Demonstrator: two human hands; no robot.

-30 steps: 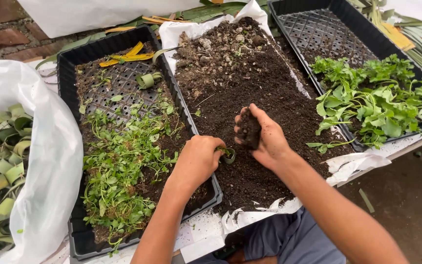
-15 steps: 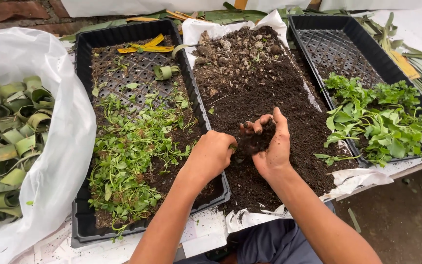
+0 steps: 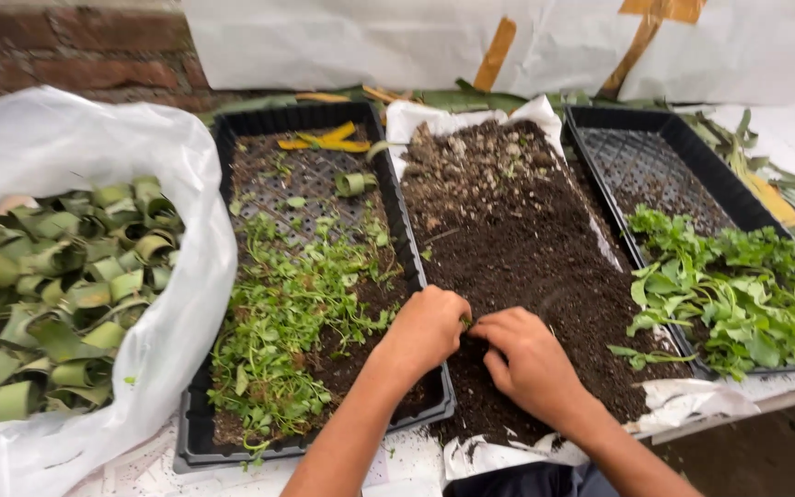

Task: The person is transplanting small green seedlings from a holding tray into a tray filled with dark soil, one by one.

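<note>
My left hand [image 3: 427, 329] and my right hand [image 3: 528, 361] meet over the near part of a heap of dark soil [image 3: 526, 239] spread on white sheeting. Both hands are curled, fingertips together, around a small green thing [image 3: 465, 322] that barely shows between them. The left hand lies over the right rim of a black tray [image 3: 232, 156] that holds small green seedlings [image 3: 296, 313] lying loose on soil. What exactly each hand grips is hidden by the fingers.
A white plastic sack [image 3: 177, 304] at the left holds several rolled green leaf strips [image 3: 66, 294]. A second black tray [image 3: 600, 120] at the right carries larger leafy plants [image 3: 729, 285]. Brick wall and white sheeting stand behind; long green leaves lie far right.
My right hand, raised with a clump of soil a second ago, has come down palm-down onto the soil. Both hands have closed together. The view has shifted right and up.
</note>
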